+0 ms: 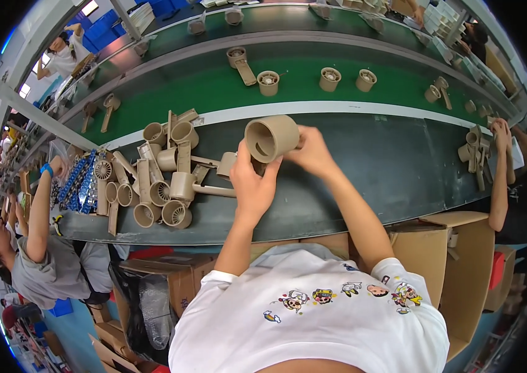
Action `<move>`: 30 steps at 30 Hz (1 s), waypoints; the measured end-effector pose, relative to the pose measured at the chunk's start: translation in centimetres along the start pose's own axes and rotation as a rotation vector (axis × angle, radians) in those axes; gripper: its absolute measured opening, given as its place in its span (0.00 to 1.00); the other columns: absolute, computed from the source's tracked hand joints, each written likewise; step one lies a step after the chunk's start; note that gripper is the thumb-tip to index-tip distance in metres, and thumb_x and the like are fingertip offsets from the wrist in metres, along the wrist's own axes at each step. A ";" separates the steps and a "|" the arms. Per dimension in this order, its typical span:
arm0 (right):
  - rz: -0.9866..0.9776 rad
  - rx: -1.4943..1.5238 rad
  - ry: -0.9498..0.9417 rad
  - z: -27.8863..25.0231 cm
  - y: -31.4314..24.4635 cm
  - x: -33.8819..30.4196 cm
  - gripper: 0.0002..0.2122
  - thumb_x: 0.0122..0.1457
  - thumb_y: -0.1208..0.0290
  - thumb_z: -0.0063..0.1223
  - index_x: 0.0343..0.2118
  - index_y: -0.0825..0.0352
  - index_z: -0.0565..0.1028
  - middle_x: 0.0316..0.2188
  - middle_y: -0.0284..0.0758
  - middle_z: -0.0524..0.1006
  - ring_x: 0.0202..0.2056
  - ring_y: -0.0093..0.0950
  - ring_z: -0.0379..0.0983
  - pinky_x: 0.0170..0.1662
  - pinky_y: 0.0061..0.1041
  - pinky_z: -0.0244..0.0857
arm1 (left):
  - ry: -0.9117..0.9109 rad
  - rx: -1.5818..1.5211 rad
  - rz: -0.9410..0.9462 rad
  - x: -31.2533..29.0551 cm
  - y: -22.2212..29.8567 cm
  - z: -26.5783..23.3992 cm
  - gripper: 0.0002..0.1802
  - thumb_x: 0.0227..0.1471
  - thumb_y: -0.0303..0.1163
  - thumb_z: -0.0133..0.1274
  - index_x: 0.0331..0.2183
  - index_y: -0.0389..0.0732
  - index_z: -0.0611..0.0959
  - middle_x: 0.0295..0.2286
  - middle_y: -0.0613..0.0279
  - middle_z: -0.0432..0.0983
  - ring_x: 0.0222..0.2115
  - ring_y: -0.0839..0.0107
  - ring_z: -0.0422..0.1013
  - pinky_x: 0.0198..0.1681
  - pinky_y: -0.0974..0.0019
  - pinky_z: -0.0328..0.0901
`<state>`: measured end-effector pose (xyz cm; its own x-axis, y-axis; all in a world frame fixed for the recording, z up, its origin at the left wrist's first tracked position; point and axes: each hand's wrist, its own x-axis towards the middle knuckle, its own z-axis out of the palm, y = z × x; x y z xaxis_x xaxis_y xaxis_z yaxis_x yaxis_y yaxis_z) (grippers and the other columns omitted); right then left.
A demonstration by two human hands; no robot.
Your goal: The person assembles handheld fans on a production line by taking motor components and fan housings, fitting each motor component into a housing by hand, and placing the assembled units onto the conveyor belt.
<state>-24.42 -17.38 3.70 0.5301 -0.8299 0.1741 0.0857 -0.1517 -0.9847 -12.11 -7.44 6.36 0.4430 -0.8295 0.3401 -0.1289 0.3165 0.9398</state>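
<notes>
A tan plastic cylindrical housing [283,132] is held up over the dark work table, its wide round opening tilted toward me. My left hand [256,186] is closed around its lower left side, thumb and fingers against the wall. At its right end my right hand [313,152] is closed on it, some fingertips hidden behind the housing. Just left of my left hand lies a pile of similar tan housings [182,186], several with flat handles attached and some with slotted round grilles. One long handle [215,191] points from the pile toward my left wrist.
Beyond a white strip [363,107], a green conveyor belt [195,87] carries several tan housings [268,82]. Blue strips of small parts [80,189] lie at the table's left. Co-workers' hands [503,133] are at both sides. Cardboard boxes [419,264] stand below the near edge.
</notes>
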 end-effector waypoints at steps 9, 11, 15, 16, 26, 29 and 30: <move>-0.040 -0.804 0.464 -1.7 5.0 12.6 0.37 0.37 0.52 0.72 0.49 0.70 0.70 0.38 0.46 0.74 0.40 0.41 0.73 0.44 0.34 0.69 | 0.182 0.083 0.221 -2.3 -3.2 -1.4 0.28 0.38 0.24 0.63 0.45 0.33 0.76 0.36 0.54 0.77 0.36 0.68 0.73 0.40 0.67 0.67; 0.051 -0.853 0.426 1.9 4.3 14.4 0.44 0.37 0.50 0.71 0.57 0.62 0.61 0.51 0.52 0.62 0.49 0.49 0.66 0.47 0.41 0.67 | 0.291 0.085 0.341 -3.0 -4.0 -1.4 0.28 0.36 0.22 0.64 0.44 0.34 0.77 0.35 0.51 0.77 0.35 0.64 0.75 0.41 0.65 0.68; 0.139 -1.010 0.343 2.4 7.5 17.9 0.36 0.40 0.49 0.67 0.55 0.45 0.65 0.47 0.46 0.66 0.47 0.47 0.68 0.47 0.43 0.67 | 0.245 0.204 0.595 -3.3 -4.9 -1.2 0.23 0.36 0.20 0.62 0.40 0.36 0.78 0.34 0.55 0.78 0.30 0.60 0.75 0.37 0.64 0.68; 0.080 -0.999 0.381 1.7 8.3 18.6 0.34 0.40 0.53 0.68 0.53 0.46 0.67 0.45 0.45 0.67 0.47 0.47 0.68 0.47 0.43 0.67 | 0.234 0.199 0.590 -3.2 -4.7 -1.3 0.23 0.36 0.20 0.62 0.40 0.36 0.78 0.34 0.55 0.78 0.30 0.60 0.75 0.37 0.64 0.68; -0.212 -0.710 0.263 -4.3 -0.1 2.6 0.10 0.44 0.81 0.57 0.31 0.61 0.78 0.49 0.43 0.70 0.50 0.41 0.67 0.48 0.35 0.66 | -0.234 0.864 0.422 -4.4 -2.8 -0.7 0.25 0.32 0.25 0.65 0.39 0.42 0.81 0.29 0.63 0.77 0.28 0.63 0.73 0.32 0.63 0.66; -0.110 -0.978 0.187 -6.7 -0.1 -4.3 0.11 0.47 0.79 0.59 0.34 0.59 0.80 0.52 0.41 0.68 0.50 0.38 0.67 0.49 0.32 0.66 | -0.393 0.822 0.270 -3.9 -4.2 0.2 0.24 0.32 0.29 0.67 0.38 0.41 0.80 0.28 0.58 0.77 0.29 0.57 0.73 0.32 0.59 0.66; -0.094 -0.980 0.197 -6.8 0.4 -5.5 0.11 0.47 0.79 0.59 0.34 0.59 0.80 0.52 0.41 0.68 0.50 0.38 0.67 0.49 0.32 0.66 | -0.410 0.815 0.268 -3.6 -4.5 0.6 0.24 0.32 0.29 0.67 0.38 0.41 0.80 0.28 0.58 0.77 0.29 0.57 0.73 0.32 0.59 0.66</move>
<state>-33.08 -16.53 2.45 0.4002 -0.8523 0.3368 -0.6595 -0.5230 -0.5399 -13.63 -6.12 0.95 -0.0169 -0.9217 0.3874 -0.8289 0.2296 0.5101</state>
